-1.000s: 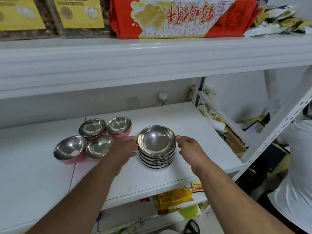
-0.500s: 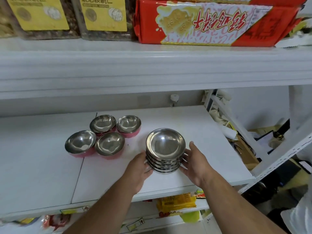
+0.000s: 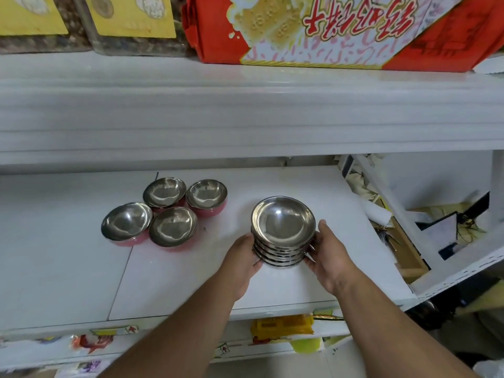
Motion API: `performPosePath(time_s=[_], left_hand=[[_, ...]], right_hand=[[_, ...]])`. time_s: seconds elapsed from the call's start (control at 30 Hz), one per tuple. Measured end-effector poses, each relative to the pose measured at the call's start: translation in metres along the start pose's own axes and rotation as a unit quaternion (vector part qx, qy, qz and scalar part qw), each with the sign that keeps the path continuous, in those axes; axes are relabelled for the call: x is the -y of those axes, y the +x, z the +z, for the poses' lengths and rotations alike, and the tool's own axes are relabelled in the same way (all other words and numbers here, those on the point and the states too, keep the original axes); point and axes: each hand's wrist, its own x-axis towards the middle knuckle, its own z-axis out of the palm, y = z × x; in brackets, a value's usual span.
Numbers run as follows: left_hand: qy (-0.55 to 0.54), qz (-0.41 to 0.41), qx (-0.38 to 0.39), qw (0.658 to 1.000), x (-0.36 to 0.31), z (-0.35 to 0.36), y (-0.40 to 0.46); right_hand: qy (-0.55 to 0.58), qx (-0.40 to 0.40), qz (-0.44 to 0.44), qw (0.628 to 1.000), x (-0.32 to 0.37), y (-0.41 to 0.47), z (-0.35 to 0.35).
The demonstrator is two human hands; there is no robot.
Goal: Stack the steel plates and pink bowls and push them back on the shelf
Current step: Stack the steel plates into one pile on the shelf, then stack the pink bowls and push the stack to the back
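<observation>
A stack of several steel plates (image 3: pixel 283 227) stands on the white shelf (image 3: pixel 294 285), right of centre. My left hand (image 3: pixel 240 263) presses against the stack's left side and my right hand (image 3: pixel 328 255) against its right side, so both hands grip the stack. To the left, several pink bowls with steel insides (image 3: pixel 166 211) sit side by side in a loose cluster, unstacked, clear of my hands.
The upper shelf board (image 3: pixel 245 110) overhangs close above, carrying a red biscuit pack (image 3: pixel 327 31) and yellow-labelled jars (image 3: pixel 131 20). At the right a slanted white frame strut (image 3: pixel 392 203) and clutter lie beyond the shelf's edge. Packets (image 3: pixel 281 324) show on the shelf below.
The stack has slid further back on the shelf with both hands around it. My hands have shifted from the stack's upper sides to its front sides. The view has tilted downward.
</observation>
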Motion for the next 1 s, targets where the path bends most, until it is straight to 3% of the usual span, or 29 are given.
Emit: performPosePath(time_s=[0.3, 0.4, 0.5, 0.6, 0.73, 1.0], left_hand=[[0.039, -0.008, -0.015, 0.999, 0.006, 0.01, 0.018], [0.044, -0.01, -0.044, 0.998, 0.009, -0.002, 0.014], [0.103, 0.002, -0.072, 0.992, 0.012, -0.018, 0.003], [0.126, 0.014, -0.11, 0.986, 0.019, -0.044, -0.005], [0.14, 0.014, -0.156, 0.978, 0.022, -0.072, -0.019], [0.059, 0.023, -0.26, 0.963, 0.003, -0.12, -0.058]], right_hand=[[0.033, -0.017, -0.004, 0.999, 0.002, 0.015, -0.019], [0.036, -0.09, 0.0, 0.995, -0.011, 0.007, -0.02], [-0.054, -0.162, 0.024, 0.985, -0.041, -0.02, -0.016], [-0.146, -0.112, 0.024, 0.983, -0.068, -0.051, 0.005], [-0.247, 0.037, -0.017, 0.968, -0.08, -0.054, 0.045], [-0.227, 0.141, 0.003, 0.964, -0.065, -0.028, 0.113]])
